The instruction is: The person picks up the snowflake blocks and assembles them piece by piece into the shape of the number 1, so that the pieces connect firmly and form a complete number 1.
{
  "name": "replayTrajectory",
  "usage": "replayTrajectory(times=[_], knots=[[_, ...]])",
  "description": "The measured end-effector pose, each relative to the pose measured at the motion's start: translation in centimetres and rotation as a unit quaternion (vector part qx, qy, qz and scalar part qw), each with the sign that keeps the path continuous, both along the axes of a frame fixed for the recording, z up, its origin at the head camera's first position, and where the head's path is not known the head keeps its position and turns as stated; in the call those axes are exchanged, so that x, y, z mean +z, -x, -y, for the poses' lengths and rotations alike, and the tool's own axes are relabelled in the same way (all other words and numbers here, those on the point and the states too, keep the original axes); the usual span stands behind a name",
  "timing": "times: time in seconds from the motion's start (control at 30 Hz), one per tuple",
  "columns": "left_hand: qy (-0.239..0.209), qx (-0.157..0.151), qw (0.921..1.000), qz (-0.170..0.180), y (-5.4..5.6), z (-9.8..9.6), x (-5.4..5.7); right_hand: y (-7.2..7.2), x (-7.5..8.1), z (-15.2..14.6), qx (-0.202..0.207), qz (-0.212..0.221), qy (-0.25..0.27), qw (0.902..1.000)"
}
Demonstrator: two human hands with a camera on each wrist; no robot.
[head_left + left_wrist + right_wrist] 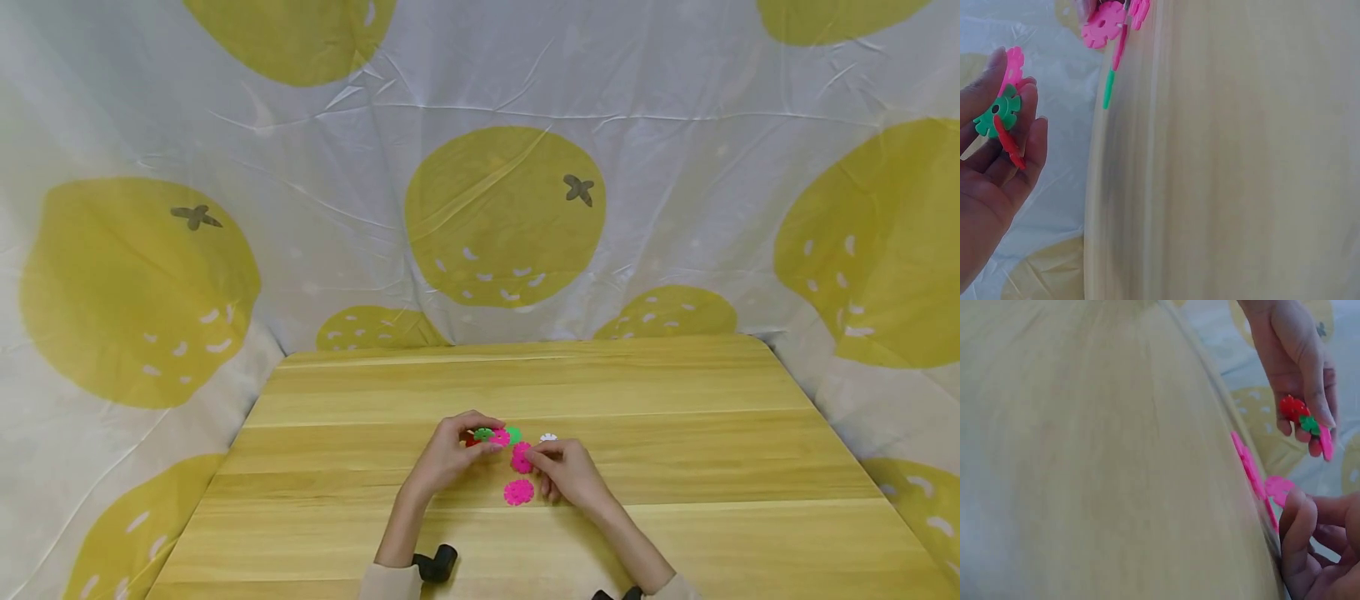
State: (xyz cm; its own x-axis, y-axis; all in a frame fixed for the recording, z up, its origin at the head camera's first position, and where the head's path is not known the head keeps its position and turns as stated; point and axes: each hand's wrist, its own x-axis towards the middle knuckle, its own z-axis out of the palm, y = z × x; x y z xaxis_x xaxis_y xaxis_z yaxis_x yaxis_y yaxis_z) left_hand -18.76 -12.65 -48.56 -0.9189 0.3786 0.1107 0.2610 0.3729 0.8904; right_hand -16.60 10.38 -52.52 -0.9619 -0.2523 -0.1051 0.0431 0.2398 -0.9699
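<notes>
My left hand (pixel 448 457) holds a short chain of notched plastic discs joined at their edges. In the left wrist view the chain shows a red disc (pixel 1009 142), a green disc (pixel 999 112) and a pink disc (pixel 1014 67), with the thumb above and the fingers behind. To the right, my right hand (pixel 576 477) pinches another pink disc (pixel 521 458) between thumb and fingertips, close beside the chain. Nearer to me, more pink discs (pixel 518 492) lie on the table, overlapping each other.
A loose green disc (pixel 514 435) lies on the wooden table (pixel 337 467) just behind the hands. Beyond the right hand is a white disc (pixel 548 437). Black wrist-worn devices (pixel 437 564) sit by the sleeves. A lemon-print cloth (pixel 675 208) hangs behind the table.
</notes>
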Motion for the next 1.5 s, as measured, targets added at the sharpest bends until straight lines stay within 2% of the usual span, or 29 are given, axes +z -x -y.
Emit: replayTrajectory(times=[0.13, 0.33, 0.5, 0.7, 1.0, 1.23, 1.5], knots=[[-0.001, -0.002, 1.0, -0.002, 0.0, 0.0, 0.0, 0.3, 0.2, -0.3, -0.011, 0.008, 0.018, 0.9997], [-0.014, -0.013, 0.9998, 0.007, 0.0, 0.0, 0.0, 0.7, 0.8, -1.2, 0.015, 0.034, 0.112, 0.993], [-0.03, -0.029, 0.999, 0.012, 0.0, -0.1, 0.2, 0.9, 0.9, -1.5, 0.023, 0.015, 0.16, 0.9868], [-0.037, -0.038, 0.9986, 0.007, 0.0, -0.3, 0.2, 0.8, 1.2, -1.8, 0.03, -0.011, 0.189, 0.9814], [-0.043, -0.042, 0.9981, 0.011, 0.0, -0.4, 0.3, 0.7, 1.5, -1.5, 0.025, -0.056, 0.177, 0.9822], [-0.048, -0.048, 0.9976, 0.014, 0.0, -0.4, 0.4, 0.7, 1.4, -1.4, 0.038, -0.091, 0.167, 0.9809], [-0.055, -0.065, 0.9964, 0.004, -0.2, -0.3, 0.4, 0.4, 1.7, -1.3, 0.047, -0.104, 0.161, 0.9803]])
